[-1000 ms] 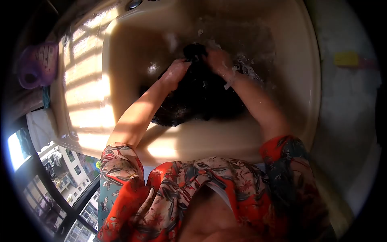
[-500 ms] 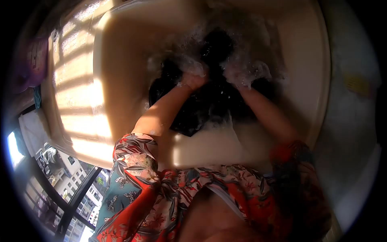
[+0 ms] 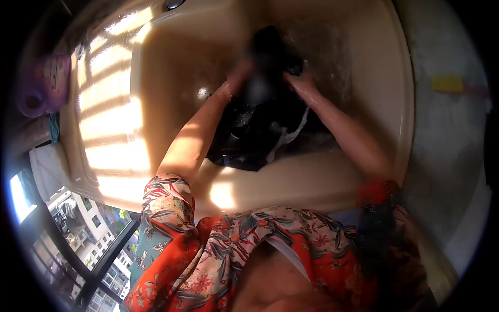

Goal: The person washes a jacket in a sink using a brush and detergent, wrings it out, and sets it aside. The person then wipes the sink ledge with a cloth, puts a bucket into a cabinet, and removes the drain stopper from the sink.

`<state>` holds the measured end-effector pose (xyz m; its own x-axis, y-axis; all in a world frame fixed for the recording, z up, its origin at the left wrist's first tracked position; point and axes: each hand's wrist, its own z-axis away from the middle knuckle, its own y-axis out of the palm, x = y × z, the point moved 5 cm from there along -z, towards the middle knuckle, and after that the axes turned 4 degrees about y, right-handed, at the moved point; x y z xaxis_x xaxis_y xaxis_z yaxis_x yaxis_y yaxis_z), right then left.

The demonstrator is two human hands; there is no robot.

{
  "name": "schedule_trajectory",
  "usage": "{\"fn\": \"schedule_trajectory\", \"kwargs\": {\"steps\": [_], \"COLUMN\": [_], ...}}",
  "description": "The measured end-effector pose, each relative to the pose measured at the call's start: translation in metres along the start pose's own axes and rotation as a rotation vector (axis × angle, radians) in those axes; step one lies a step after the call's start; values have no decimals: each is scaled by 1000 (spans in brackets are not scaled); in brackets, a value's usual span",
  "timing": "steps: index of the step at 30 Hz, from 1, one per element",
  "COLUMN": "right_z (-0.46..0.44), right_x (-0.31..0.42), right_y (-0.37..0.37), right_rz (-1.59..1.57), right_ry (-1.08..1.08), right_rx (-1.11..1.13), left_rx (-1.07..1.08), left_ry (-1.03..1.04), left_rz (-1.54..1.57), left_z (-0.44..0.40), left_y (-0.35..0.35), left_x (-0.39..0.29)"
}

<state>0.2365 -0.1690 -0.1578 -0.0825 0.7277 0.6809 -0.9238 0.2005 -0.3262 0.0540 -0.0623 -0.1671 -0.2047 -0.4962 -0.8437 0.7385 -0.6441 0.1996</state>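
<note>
A wet black cloth (image 3: pixel 249 125), perhaps a garment, lies bunched in the water of a beige washing basin (image 3: pixel 171 93). Its upper part is raised between my hands, and the lower part spreads towards me. My left hand (image 3: pixel 240 76), blurred by motion, is closed on the left side of the raised part. On the other side, my right hand (image 3: pixel 302 86) grips the cloth with its thumb and fingers. Soapy water runs in a pale streak below the right hand.
A ribbed ledge (image 3: pixel 112 109) lies in striped sunlight at left. Beyond it stands a purple bottle (image 3: pixel 52 86), with a white cloth (image 3: pixel 48 164) below. A yellow object (image 3: pixel 447 83) lies at far right. A window (image 3: pixel 99 239) is at lower left.
Both hands have come up out of the splashing water, lifting part of the black cloth. The foam has thinned, and the view has shifted slightly.
</note>
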Motion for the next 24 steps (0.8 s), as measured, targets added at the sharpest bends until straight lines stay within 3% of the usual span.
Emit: {"fn": "schedule_trajectory", "kwargs": {"steps": [2,4,5,8,10,12,14,16,17,18,20,21,22,24], "right_z": [22,69,103,82,8,-14,-50,-12,-17,-22,3,18,49,66], "right_x": [37,83,106,107,102,89,54,54,32,15,19,10,15,-8], "right_y": [30,64,69,98,86,61,42,-24,-56,-75,-46,-15,16,50], "right_rz": [86,407,401,536,633,553,727,241,222,209,118,699,873,964], "right_ry": [-225,-618,-835,-1069,-619,-534,-646,-461,-353,-246,-307,-458,-487,-645], "right_rx": [-121,-274,-395,-478,-138,-91,-32,122,51,-17,-53,-233,-181,-303], "left_rx": [-88,-114,-106,-60,-51,13,164,393,525,450,300,327,313,194], "left_ry": [17,69,103,176,87,-17,-132,-216,-248,-96,232,338,194,352], "left_rz": [49,116,140,160,47,-184,-446,-821,-1052,-1132,-1276,-1240,-1386,-1549], "left_z": [-5,-2,1,1,6,34,77,100,108,109,106,100,102,80], "left_y": [8,6,6,9,18,29,33,10,-2,-7,-11,6,32,42], "left_x": [-5,4,7,17,5,-34,-82,-102,-103,-107,-99,-77,-59,-4]}}
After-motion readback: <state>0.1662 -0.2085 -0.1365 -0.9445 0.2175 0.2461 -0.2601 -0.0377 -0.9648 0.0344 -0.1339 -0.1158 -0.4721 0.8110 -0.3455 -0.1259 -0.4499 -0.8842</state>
